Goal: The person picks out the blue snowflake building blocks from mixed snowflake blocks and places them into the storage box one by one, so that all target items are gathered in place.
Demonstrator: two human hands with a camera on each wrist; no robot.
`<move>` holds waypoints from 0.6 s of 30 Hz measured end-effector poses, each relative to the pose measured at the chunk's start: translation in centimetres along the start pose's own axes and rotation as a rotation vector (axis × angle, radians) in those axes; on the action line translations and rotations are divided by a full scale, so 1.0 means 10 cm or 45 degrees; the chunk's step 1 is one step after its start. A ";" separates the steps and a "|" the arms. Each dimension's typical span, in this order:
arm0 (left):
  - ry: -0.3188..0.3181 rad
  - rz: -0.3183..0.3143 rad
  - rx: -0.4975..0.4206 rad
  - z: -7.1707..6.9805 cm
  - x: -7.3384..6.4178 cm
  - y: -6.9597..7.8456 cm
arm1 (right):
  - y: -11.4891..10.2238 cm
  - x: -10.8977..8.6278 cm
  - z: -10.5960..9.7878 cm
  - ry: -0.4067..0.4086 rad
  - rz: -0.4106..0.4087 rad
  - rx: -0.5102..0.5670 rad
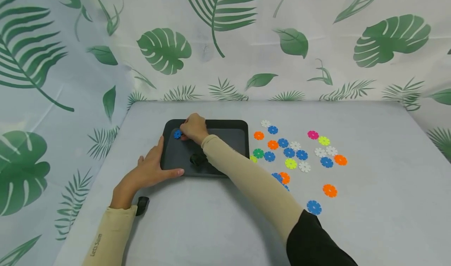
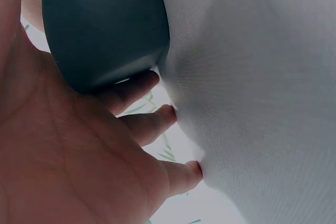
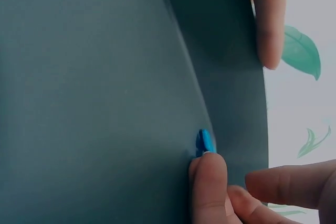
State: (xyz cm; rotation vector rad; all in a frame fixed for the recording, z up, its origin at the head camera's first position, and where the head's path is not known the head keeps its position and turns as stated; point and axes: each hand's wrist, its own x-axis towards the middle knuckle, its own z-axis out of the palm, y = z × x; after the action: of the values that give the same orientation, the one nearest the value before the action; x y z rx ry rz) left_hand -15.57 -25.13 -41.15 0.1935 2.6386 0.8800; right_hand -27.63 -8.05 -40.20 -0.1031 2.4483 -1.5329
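My right hand (image 1: pixel 194 128) reaches over the dark grey tray (image 1: pixel 225 124), at its left part. Its fingertips pinch a blue flower-shaped disc (image 1: pixel 177 134). Up close in the right wrist view, the blue disc (image 3: pixel 206 141) stands edge-on between thumb and finger, beside the tray's sloping side (image 3: pixel 231 98). Around the tray's front left corner lies my left hand (image 1: pixel 151 170), thumb along the front edge and fingers stretched along the left side. From the left wrist, spread fingers (image 2: pixel 149 127) show beside and below the tray wall (image 2: pixel 110 30), their tips touching the table.
Right of the tray, several flower-shaped discs lie scattered, among them an orange disc (image 1: pixel 330 190), a blue disc (image 1: pixel 314 207), a green disc (image 1: pixel 258 153) and a pink disc (image 1: pixel 312 134). A leaf-print cloth (image 1: pixel 243 58) hangs behind the white table (image 1: pixel 197 227).
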 end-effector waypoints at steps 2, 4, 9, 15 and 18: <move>0.001 0.002 0.006 0.00 0.00 0.00 | -0.01 -0.03 -0.01 -0.003 -0.003 0.022; -0.001 0.001 0.009 0.00 0.00 0.01 | -0.02 -0.05 -0.03 -0.011 -0.012 0.044; -0.007 0.007 -0.004 0.00 0.00 0.01 | -0.05 -0.12 -0.09 -0.064 -0.050 0.071; -0.006 0.014 -0.006 0.00 0.00 0.01 | -0.06 -0.21 -0.18 -0.187 -0.057 0.179; -0.007 0.013 0.006 0.01 0.00 0.01 | -0.08 -0.26 -0.24 -0.241 -0.014 0.264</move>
State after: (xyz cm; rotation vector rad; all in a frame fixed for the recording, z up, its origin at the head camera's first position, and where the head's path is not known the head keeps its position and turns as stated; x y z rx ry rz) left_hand -15.53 -25.01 -41.12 0.2103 2.6371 0.8759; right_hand -25.77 -5.84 -38.06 -0.2126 2.1355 -1.6880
